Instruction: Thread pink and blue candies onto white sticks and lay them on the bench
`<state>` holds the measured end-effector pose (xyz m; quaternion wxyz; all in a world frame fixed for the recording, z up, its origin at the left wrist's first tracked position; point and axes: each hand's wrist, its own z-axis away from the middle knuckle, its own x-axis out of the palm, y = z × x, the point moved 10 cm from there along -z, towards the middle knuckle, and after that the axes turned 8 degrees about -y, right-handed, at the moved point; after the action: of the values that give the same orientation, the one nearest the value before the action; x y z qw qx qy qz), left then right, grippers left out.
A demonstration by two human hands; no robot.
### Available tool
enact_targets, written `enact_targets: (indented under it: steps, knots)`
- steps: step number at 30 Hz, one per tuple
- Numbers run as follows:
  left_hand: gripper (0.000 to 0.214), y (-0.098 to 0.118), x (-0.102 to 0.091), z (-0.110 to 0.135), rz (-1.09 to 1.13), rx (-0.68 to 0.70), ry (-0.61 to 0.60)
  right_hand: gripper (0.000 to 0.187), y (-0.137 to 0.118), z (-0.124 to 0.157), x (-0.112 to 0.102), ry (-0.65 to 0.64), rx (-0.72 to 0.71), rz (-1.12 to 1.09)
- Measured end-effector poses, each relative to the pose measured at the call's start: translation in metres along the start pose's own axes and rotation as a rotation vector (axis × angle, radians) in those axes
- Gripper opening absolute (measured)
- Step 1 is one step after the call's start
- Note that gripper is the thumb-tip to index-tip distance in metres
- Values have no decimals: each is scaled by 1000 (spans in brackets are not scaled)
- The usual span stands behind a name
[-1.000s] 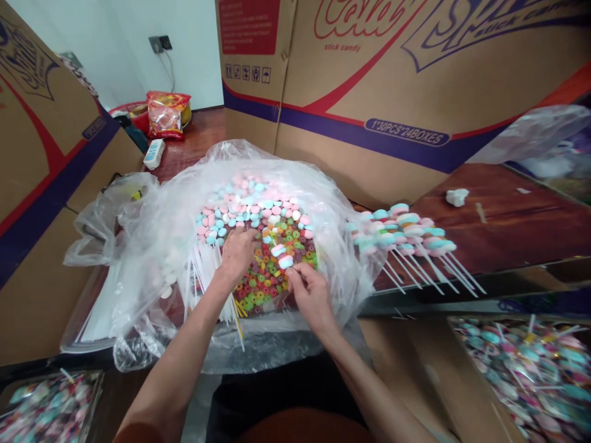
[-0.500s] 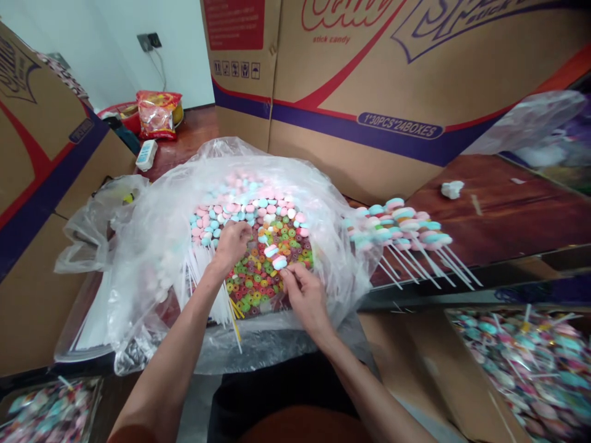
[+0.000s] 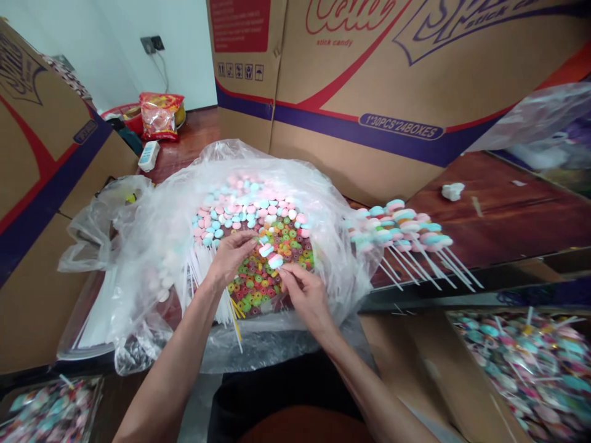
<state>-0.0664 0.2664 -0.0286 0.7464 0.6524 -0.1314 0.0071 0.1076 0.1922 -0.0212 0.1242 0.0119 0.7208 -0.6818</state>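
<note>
In my right hand (image 3: 307, 295) a candy stick is pinched between thumb and fingers; pink, white and blue marshmallows (image 3: 276, 261) are threaded on it, its upper end tilted to the left. My left hand (image 3: 233, 252) has its thumb and fingertips pinched close to that upper end; what lies between them is too small to make out. Beneath both hands spread many ring-shaped gummies (image 3: 258, 280) in green, red, orange and purple. Behind them lie loose pink and blue marshmallows (image 3: 226, 215), partly under a clear plastic bag (image 3: 323, 203). White sticks (image 3: 196, 264) lie beside my left forearm.
Finished candy sticks (image 3: 401, 224) are piled on the table (image 3: 503, 209) at the right. Large cardboard boxes (image 3: 332, 147) stand behind and at left. Below, a box of wrapped candy (image 3: 530, 369) sits right, another wrapped heap (image 3: 50, 406) left. A red packet (image 3: 159, 117) is at the back.
My left hand has moved slightly down and right, its fingertips now close to the stick's upper end. My right hand and the marshmallows have shifted slightly up and left.
</note>
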Motion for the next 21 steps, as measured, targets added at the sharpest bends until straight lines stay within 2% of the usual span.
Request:
enact_targets:
  steps: [8,13,21]
  knots:
    - [26,5,-7,14,-61,84,106,28,-3,1,0,8,-23,66]
    - [28,9,-4,18,18,98,99,29,-2,3,2,16,-57,91]
    - [29,13,-8,21,-10,144,97,28,-5,3,1,26,-88,123]
